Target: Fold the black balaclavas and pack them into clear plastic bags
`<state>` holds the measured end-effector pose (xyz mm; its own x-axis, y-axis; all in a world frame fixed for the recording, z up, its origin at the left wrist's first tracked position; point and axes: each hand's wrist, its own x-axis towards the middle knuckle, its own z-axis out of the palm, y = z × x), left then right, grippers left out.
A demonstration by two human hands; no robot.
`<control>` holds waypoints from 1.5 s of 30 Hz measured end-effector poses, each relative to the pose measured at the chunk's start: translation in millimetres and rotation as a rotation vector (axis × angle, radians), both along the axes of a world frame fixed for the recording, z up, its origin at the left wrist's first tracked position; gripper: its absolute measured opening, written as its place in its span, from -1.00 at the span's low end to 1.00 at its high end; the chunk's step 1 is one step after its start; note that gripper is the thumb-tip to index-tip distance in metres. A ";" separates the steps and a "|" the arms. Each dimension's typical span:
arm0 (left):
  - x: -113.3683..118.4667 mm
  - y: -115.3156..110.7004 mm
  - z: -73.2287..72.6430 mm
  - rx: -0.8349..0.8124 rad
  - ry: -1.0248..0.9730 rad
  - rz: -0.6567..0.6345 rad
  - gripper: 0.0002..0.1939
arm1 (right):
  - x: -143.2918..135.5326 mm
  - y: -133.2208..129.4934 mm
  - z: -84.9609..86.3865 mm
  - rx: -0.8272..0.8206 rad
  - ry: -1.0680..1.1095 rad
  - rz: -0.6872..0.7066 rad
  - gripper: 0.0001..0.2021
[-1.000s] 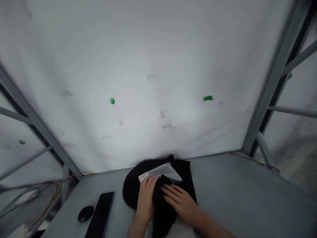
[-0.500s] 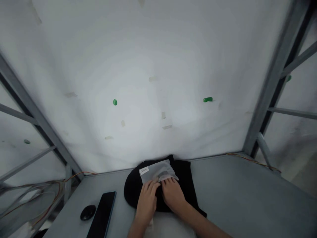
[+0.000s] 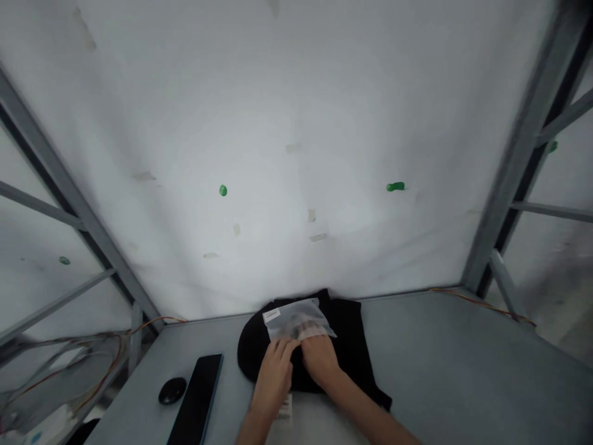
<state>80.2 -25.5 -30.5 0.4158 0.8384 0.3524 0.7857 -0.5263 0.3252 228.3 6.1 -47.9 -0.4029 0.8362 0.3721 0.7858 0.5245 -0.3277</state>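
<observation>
A translucent plastic bag [image 3: 309, 309] with a white label [image 3: 271, 315] near its upper left corner lies on a black cloth item [image 3: 349, 340], perhaps a folded garment. My left hand [image 3: 277, 368] is closed, pinching the near edge of the bag at its mouth. My right hand [image 3: 319, 358] reaches into the bag, its fingers showing hazily through the plastic. They are bent around something small and dark that I cannot make out. Below my left wrist, a white printed tag or paper [image 3: 285, 409] shows in part.
A black phone-like slab [image 3: 196, 398] with a blue edge and a round black object, perhaps a mouse [image 3: 172, 391], lie to the left on the grey table [image 3: 445, 358]. A white wall [image 3: 301, 123] stands behind. Metal frame posts [image 3: 509, 185] and thin cables [image 3: 482, 302] are at the sides.
My right hand has pushed deeper into the bag, so its fingers are now under the plastic. My left hand stays at the bag's mouth. The view has shifted slightly.
</observation>
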 end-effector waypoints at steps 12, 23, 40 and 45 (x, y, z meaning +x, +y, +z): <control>-3.8 5.1 0.5 0.033 0.107 0.177 -0.74 | 88.0 -14.0 -19.3 0.099 0.067 -0.009 -0.47; 11.6 13.3 19.9 0.065 0.194 0.318 -0.79 | 75.1 18.1 5.5 0.100 0.008 -0.107 -0.76; 4.0 25.0 6.7 0.224 0.086 0.141 -0.80 | 76.0 9.7 -6.7 0.165 0.109 -0.083 -0.75; 12.3 25.0 1.2 0.352 0.147 0.163 -0.74 | 67.8 11.0 -2.3 0.161 0.022 -0.210 -0.73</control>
<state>92.4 -0.5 -29.3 0.3548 0.7364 0.5761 0.8927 -0.4500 0.0254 296.1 17.1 -50.3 -0.2175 0.8302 0.5134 0.8766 0.3974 -0.2713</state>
